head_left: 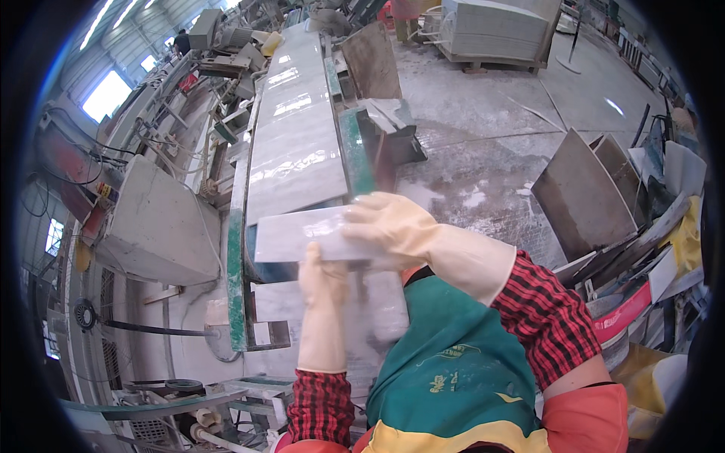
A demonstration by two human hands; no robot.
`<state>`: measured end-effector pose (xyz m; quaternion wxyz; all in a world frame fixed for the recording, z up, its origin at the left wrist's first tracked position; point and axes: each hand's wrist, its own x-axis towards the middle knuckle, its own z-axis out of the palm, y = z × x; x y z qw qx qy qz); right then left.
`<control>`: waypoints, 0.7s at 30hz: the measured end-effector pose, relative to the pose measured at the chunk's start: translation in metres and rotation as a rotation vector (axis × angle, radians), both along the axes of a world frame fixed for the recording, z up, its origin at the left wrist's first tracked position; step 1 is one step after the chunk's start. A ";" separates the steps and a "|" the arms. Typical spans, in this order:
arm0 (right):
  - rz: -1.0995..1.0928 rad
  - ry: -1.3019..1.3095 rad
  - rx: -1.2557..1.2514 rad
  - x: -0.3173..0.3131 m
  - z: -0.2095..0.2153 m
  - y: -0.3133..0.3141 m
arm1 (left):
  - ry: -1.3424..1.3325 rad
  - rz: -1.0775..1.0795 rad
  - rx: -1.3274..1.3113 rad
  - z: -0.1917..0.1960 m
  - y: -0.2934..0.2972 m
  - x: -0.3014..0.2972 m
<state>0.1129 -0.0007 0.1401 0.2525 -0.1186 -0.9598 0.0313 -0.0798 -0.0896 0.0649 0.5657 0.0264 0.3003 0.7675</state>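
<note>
- While our left hand (321, 275) grips the near edge of the stone slab (302, 235) from below, our right hand (389, 223) clasps its right end.
- The slab is flat, rectangular, glossy pale grey.
- We wear cream rubber gloves.

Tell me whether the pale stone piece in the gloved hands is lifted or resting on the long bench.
Lifted: the stone piece is gripped by the left hand below and right hand on top, before the bench end.

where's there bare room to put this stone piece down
Both gloved hands, left hand and right hand, grip the stone strip. The long conveyor bed ahead looks bare. Right, leaning slabs crowd the wet floor.
</note>
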 end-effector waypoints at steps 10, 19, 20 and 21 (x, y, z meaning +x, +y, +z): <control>-0.683 -0.157 -0.213 0.235 -0.048 0.004 | 0.135 0.221 -0.366 -0.077 0.057 -0.081; -1.949 -0.168 -0.325 0.538 -0.066 -0.202 | 0.092 0.296 -0.380 -0.079 0.073 -0.085; -2.008 -0.189 -0.077 0.584 -0.086 -0.240 | 0.070 0.270 -0.394 -0.080 0.076 -0.082; -2.137 -0.170 -0.127 0.593 -0.100 -0.258 | 0.066 0.251 -0.401 -0.076 0.080 -0.081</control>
